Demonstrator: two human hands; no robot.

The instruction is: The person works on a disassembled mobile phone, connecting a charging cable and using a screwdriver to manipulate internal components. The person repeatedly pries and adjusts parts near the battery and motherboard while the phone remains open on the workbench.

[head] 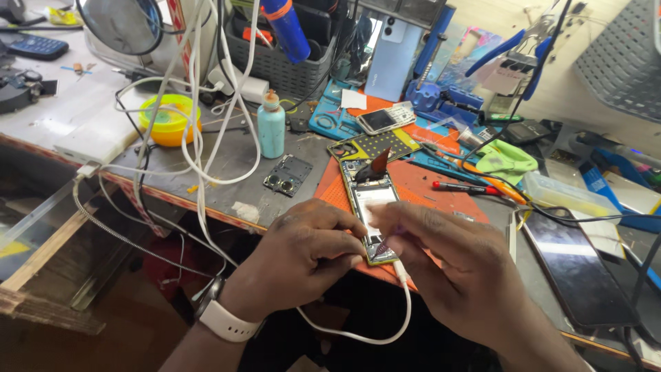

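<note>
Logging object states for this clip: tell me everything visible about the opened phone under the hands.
The opened phone lies flat on the orange mat, back cover off, long axis running away from the person. It has a yellow-green frame, a pale, shiny battery area in the middle and dark parts at the top, where a dark flap sticks up. A white cable runs into its near end. The left hand and right hand both touch its lower part, hiding some of it.
</note>
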